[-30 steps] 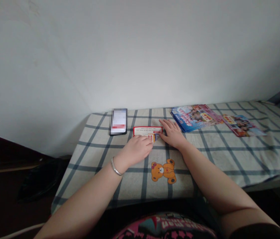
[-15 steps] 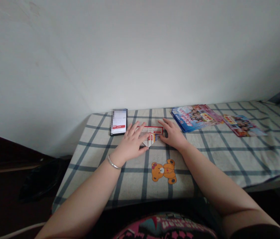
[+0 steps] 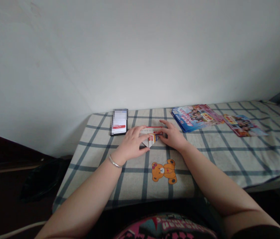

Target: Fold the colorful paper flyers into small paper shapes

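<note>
Being folded further than a second ago: leaflet (image 3: 151,139) is now being pressed into a point between left hand (image 3: 131,145) and right hand (image 3: 173,136), fingers laid flat, nothing pinched.

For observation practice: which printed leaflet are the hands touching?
The red-and-white folded leaflet, under left hand and right hand; blue stack and pink leaflet lie untouched.

The paper (image 3: 151,137) lies on the surface (image 3: 216,152) between the left hand (image 3: 130,146) and the right hand (image 3: 173,136), both touching it. The phone (image 3: 119,121) lies behind the left hand, by the wall (image 3: 140,59). The stack (image 3: 194,117) lies right of the right hand, and a leaflet (image 3: 244,125) lies further right. The bear print (image 3: 164,171) lies before the paper, between the forearms.
</note>
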